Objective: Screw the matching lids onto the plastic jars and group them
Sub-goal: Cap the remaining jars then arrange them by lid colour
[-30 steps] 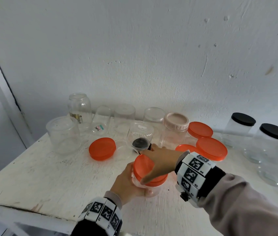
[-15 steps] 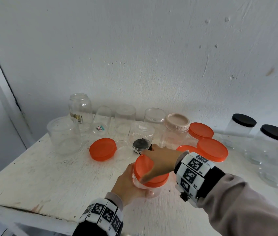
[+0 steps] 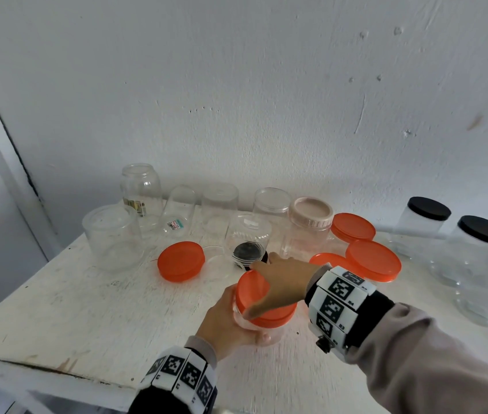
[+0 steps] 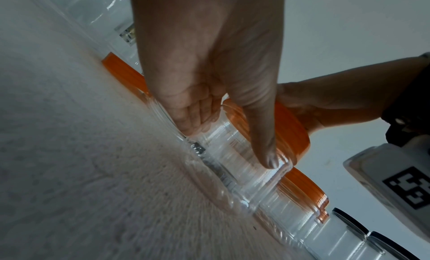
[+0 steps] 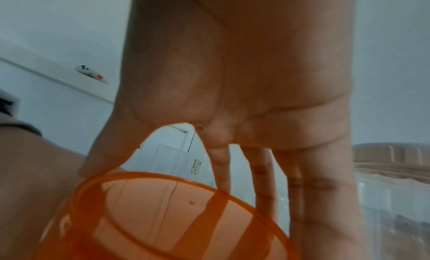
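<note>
Low in the frame, my left hand wraps the clear jar; my right hand pinches its orange lid.

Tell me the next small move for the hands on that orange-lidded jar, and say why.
Probably keep twisting: the right hand grips the orange lid by its rim while the left hand holds the jar on the table. Whether the lid is fully seated cannot be told, so turn until it stops.

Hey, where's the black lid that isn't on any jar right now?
In the head view the loose black lid lies mid-table, just beyond the right hand, in front of a clear jar and right of a loose orange lid.
</note>
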Action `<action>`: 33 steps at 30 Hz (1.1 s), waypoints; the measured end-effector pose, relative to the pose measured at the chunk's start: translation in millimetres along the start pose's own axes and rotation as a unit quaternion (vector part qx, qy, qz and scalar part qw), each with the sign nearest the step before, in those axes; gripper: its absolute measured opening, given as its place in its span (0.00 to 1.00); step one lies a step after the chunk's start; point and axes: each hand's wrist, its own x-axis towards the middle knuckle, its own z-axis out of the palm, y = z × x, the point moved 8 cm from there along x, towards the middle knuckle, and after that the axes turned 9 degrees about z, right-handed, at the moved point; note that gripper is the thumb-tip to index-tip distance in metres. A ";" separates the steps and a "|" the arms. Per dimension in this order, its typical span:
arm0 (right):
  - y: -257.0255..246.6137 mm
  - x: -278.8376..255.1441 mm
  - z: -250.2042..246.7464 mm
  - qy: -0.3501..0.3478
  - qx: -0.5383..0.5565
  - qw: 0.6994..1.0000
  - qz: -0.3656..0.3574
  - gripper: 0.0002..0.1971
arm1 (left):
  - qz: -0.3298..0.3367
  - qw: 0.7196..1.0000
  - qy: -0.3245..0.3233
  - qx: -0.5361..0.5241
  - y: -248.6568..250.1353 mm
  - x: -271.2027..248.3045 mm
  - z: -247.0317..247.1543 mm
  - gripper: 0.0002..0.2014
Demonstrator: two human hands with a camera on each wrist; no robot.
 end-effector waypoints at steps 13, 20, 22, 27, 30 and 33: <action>-0.2 -2.0 -2.3 -0.007 -0.007 1.000 -0.018 0.46 | -0.003 1.000 0.004 0.010 4.0 -0.6 -0.6 0.47; -1.3 -5.3 -2.9 -0.034 -0.012 0.998 -0.045 0.53 | -0.003 1.000 0.002 0.014 1.8 0.4 -0.2 0.48; -4.1 -6.3 -2.4 -0.043 -0.015 0.997 -0.061 0.51 | -0.005 1.000 0.000 0.022 1.0 0.7 -0.2 0.49; -1.0 -3.3 0.4 -0.027 -0.012 0.999 -0.038 0.48 | -0.006 1.000 0.003 0.015 -0.3 1.3 -0.2 0.48; 1.6 -2.0 0.3 -0.012 -0.011 1.000 -0.019 0.49 | -0.002 1.000 0.001 0.005 -0.6 1.0 0.5 0.48; 1.4 -2.8 -0.2 -0.020 -0.024 0.999 -0.023 0.51 | -0.001 1.000 0.000 0.005 -0.4 0.1 0.5 0.48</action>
